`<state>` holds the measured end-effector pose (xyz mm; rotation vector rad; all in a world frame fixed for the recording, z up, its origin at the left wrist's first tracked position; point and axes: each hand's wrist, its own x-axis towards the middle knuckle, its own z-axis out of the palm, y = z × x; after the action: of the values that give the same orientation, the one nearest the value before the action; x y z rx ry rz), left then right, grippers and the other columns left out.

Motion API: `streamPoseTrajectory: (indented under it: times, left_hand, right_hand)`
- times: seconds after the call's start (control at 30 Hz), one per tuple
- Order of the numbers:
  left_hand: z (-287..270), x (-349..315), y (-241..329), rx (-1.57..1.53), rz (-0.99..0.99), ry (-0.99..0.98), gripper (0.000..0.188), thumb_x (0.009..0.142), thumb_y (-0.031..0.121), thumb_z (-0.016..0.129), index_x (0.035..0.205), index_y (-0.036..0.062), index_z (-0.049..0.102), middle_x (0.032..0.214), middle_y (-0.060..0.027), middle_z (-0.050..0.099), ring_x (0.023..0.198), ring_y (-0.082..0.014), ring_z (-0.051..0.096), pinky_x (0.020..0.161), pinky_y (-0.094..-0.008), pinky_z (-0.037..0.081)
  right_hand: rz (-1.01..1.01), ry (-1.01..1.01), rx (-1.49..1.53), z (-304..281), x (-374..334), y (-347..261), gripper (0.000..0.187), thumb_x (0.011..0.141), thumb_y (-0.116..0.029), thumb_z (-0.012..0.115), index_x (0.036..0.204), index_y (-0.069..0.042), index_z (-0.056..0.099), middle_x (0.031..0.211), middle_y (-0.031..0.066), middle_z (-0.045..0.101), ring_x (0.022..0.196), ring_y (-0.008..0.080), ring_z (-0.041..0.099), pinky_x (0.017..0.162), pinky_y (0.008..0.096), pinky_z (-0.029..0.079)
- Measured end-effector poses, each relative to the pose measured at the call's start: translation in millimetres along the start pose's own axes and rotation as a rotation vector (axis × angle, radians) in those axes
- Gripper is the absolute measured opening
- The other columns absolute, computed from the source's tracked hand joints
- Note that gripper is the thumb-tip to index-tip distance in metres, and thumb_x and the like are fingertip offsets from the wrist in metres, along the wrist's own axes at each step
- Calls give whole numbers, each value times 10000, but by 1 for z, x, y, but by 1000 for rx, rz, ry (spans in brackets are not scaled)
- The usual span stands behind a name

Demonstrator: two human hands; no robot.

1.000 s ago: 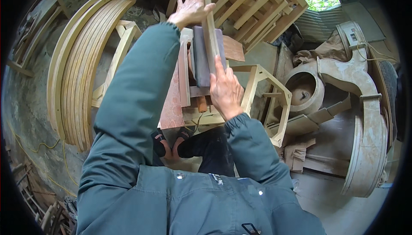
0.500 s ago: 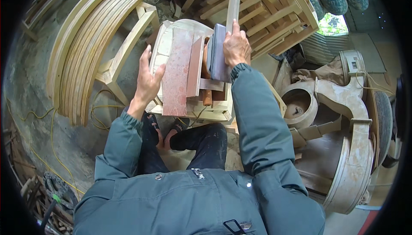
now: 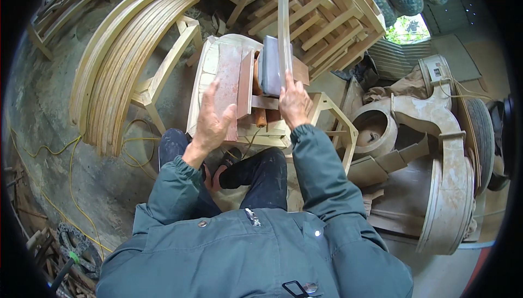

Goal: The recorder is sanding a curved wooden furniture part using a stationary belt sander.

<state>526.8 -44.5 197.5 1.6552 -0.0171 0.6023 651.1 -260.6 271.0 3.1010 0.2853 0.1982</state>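
Note:
My right hand (image 3: 295, 103) is closed round the near end of a long, narrow wooden strip (image 3: 284, 20), which reaches away from me. The strip runs beside an upright block with a smooth grey face (image 3: 269, 66). Next to that block stand a thin brown board (image 3: 245, 83) and an orange-brown rounded handle or rod (image 3: 261, 118). With fingers spread, my left hand (image 3: 211, 121) hovers over or beside a worn reddish sheet (image 3: 229, 64) and holds nothing. All these pieces rest on a pale wooden stand (image 3: 202, 80) ahead of my knees.
Curved wooden strips (image 3: 117, 69) are stacked on the left against a wooden frame (image 3: 163, 66). Slatted wooden frames (image 3: 327, 20) are piled at the far right. A large dusty machine (image 3: 444, 162) stands on my right. A yellow cord (image 3: 73, 189) lies across the floor.
My right hand has come nearer to me, from the grey block's side to the strip's end. My left hand has shifted right and nearer. The whole view has tilted a little.

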Motion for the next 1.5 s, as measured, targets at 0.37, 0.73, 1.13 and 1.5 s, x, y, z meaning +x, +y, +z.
streamPoseTrajectory:
  times: [0.37, 0.73, 1.13, 1.5]
  left_hand:
    - [117, -90, 64, -636, -871, -385, 698, 1021, 286, 675, 1569, 3, 349, 1453, -201, 529, 1325, -275, 528, 1123, -393, 418]
    - [189, -137, 52, -411, -517, -154, 515, 919, 131, 763, 1238, 23, 373, 1088, -124, 554, 921, -236, 675, 818, -410, 590]
    - [202, -151, 60, 654, -109, -285, 1060, 819, 311, 796, 1582, -61, 161, 1542, -301, 358, 1430, -440, 400, 1130, -571, 362]
    - [201, -30, 11, 961, 158, -264, 1031, 889, 308, 622, 1638, -69, 23, 1713, -300, 22, 1606, -438, -54, 1238, -676, -2]
  right_hand:
    - [-68, 21, 171, -26, -265, 70, 647, 900, -215, 750, 1509, -185, 534, 944, 134, 601, 848, 341, 668, 721, 468, 550]
    - [-70, -88, 423, -21, -363, 136, 817, 757, -175, 800, 1523, -152, 519, 1012, 118, 676, 884, 334, 660, 836, 437, 561]
    - [106, 19, 911, 143, -389, 129, 667, 944, -89, 670, 1539, -101, 370, 1433, 270, 560, 1250, 467, 603, 975, 507, 535]
    - [95, 27, 854, 149, -303, 89, 695, 948, -97, 678, 1538, -139, 314, 1210, 267, 581, 1044, 517, 621, 843, 576, 524]
